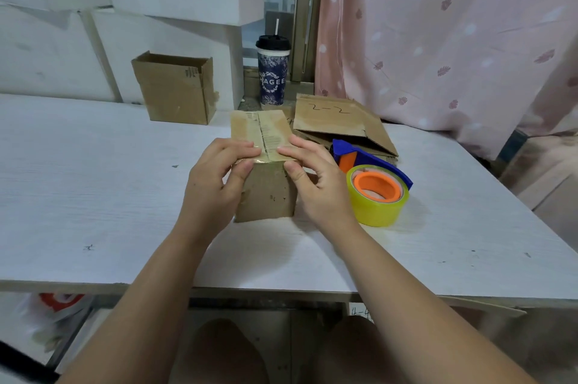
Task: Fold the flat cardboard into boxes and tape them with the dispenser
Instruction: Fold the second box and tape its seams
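Note:
A small brown cardboard box (266,192) stands on the white table (93,189), its top flaps closed and covered with clear tape along the seam. My left hand (219,177) holds the box's near left corner, fingers on the taped top and thumb on the front face. My right hand (316,180) holds the near right corner the same way. A blue and orange tape dispenser (372,183) with a yellowish roll lies on the table just right of my right hand. Flat cardboard (337,124) marked "2-2" lies in a stack behind the dispenser.
An open-topped cardboard box (176,89) stands at the back of the table. A lidded drink cup (272,70) with a straw sits behind the small box. White boxes line the back wall, and a pink curtain (453,39) hangs at the right.

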A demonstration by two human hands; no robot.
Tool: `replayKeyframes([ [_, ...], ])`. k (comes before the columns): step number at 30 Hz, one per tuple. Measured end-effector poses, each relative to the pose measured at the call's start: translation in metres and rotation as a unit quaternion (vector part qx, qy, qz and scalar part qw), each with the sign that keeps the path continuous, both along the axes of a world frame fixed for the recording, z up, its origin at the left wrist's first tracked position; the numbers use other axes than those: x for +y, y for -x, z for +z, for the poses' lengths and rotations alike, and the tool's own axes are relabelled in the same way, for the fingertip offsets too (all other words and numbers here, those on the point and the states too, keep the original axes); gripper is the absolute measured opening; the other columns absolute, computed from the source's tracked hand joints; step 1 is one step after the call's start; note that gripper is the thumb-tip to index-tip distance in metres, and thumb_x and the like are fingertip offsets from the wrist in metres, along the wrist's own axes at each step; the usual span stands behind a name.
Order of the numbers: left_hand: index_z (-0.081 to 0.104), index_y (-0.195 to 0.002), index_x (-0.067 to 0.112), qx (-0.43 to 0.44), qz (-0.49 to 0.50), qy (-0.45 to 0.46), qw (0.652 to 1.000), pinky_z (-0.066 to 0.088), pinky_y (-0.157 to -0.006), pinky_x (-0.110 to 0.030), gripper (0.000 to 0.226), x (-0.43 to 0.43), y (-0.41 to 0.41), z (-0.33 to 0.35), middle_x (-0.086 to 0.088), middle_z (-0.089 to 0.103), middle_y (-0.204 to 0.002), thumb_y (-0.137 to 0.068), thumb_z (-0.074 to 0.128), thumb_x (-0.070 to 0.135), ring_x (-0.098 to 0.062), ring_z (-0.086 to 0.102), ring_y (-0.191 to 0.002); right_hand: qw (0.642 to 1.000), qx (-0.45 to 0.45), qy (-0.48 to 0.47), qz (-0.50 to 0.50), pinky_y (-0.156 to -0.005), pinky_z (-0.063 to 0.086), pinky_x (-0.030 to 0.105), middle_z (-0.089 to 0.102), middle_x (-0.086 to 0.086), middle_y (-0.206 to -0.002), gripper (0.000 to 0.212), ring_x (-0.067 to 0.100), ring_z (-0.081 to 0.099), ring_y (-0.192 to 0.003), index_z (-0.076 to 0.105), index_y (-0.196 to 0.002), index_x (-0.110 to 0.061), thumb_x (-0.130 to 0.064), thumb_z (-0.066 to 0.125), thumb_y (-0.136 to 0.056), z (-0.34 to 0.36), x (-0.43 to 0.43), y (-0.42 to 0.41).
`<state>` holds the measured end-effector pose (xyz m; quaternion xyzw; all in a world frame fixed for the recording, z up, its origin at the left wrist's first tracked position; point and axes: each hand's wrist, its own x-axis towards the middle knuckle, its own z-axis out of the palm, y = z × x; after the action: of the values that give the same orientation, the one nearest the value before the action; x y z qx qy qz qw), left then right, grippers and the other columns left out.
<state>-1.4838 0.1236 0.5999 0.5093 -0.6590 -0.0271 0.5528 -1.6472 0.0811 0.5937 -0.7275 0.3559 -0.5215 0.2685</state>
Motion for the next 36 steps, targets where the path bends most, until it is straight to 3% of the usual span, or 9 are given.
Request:
replayKeyframes([
  [3,0.069,-0.108,0.016,0.002,0.012,-0.016,1.000,0.041,-0.095,-0.039,0.028,0.003,0.001,0.000,0.015,0.056,-0.112,-0.090,0.048,0.020,-0.007,0.052,-0.110,1.000,0.017,-0.007,-0.024,-0.100,0.036,0.013,0.050,-0.012,-0.133,0.026,0.001,0.044,-0.124,0.067,-0.117,-0.022,-0.014,0.057,-0.095,0.001,0.008,-0.005],
  [7,0.070,-0.108,0.019,-0.094,0.078,-0.016,0.992,0.026,-0.085,-0.028,0.033,0.009,0.007,0.004,0.005,0.063,-0.116,-0.091,0.046,0.035,-0.025,0.054,-0.103,0.994,0.068,0.044,-0.077,-0.110,0.022,0.016,0.033,0.000,-0.149,0.038,0.009,0.030,-0.137,0.062,-0.126,-0.026,-0.008,0.049,-0.095,-0.005,0.033,-0.016],
  [13,0.065,-0.105,0.030,0.020,0.063,0.011,0.998,0.033,-0.087,-0.024,0.034,0.021,-0.002,0.016,0.025,0.058,-0.101,-0.090,0.039,0.046,-0.005,0.042,-0.101,0.990,0.130,-0.003,-0.048,-0.099,0.018,0.012,0.027,-0.008,-0.143,0.056,0.008,0.022,-0.133,0.055,-0.117,-0.028,-0.064,0.058,-0.076,0.007,0.047,-0.011],
  [18,0.065,-0.117,0.025,0.094,0.140,-0.061,0.984,0.033,-0.103,-0.027,0.026,0.003,-0.045,0.020,0.008,0.054,-0.132,-0.097,0.048,0.025,-0.008,0.045,-0.123,0.982,0.189,-0.005,-0.003,-0.101,0.020,0.016,0.025,-0.012,-0.147,0.044,0.000,0.021,-0.134,0.044,-0.111,-0.030,-0.036,0.072,-0.078,0.017,0.040,-0.002],
  [22,0.068,-0.091,0.042,0.178,0.078,-0.091,0.977,0.040,-0.097,-0.022,0.029,0.008,-0.049,0.016,0.019,0.063,-0.112,-0.096,0.049,0.021,0.003,0.053,-0.110,0.983,0.176,-0.040,0.035,-0.108,0.014,0.021,0.026,-0.009,-0.154,0.033,0.005,0.014,-0.143,0.049,-0.108,-0.030,-0.015,0.063,-0.083,0.025,0.029,0.000],
  [25,0.065,-0.095,0.042,0.122,0.104,-0.059,0.985,0.041,-0.082,-0.011,0.023,0.017,-0.041,0.009,0.017,0.057,-0.111,-0.095,0.052,0.024,0.014,0.049,-0.102,0.983,0.176,-0.033,-0.033,-0.114,0.013,0.026,0.031,-0.001,-0.153,0.045,0.016,0.016,-0.145,0.058,-0.121,-0.025,0.001,0.050,-0.084,0.025,0.018,-0.001],
  [28,0.066,-0.107,0.032,0.008,0.122,-0.038,0.992,0.040,-0.088,-0.026,0.021,0.030,-0.031,0.002,0.014,0.045,-0.117,-0.089,0.055,0.037,-0.002,0.042,-0.104,0.984,0.159,-0.035,-0.076,-0.112,0.023,0.027,0.032,0.001,-0.149,0.053,0.016,0.027,-0.138,0.056,-0.128,-0.028,0.002,0.047,-0.086,0.023,0.013,0.004],
  [32,0.054,-0.116,0.037,-0.191,0.055,-0.100,0.975,0.007,-0.116,-0.046,0.046,0.038,-0.033,0.013,0.023,0.033,-0.138,-0.076,0.040,0.056,-0.007,0.016,-0.140,0.974,0.166,0.000,-0.156,-0.099,0.031,0.024,0.049,0.000,-0.131,0.049,0.020,0.041,-0.122,0.057,-0.126,-0.024,0.000,0.048,-0.084,0.025,-0.002,0.029],
  [36,0.042,-0.121,0.051,-0.231,0.013,-0.153,0.961,-0.007,-0.115,-0.047,0.037,0.034,-0.027,0.023,0.023,0.029,-0.144,-0.087,0.057,0.049,-0.001,-0.002,-0.142,0.922,0.285,-0.062,-0.254,-0.098,0.035,0.034,0.053,0.003,-0.129,0.050,0.028,0.038,-0.121,0.058,-0.124,-0.027,-0.005,0.046,-0.081,0.035,-0.029,0.070],
])
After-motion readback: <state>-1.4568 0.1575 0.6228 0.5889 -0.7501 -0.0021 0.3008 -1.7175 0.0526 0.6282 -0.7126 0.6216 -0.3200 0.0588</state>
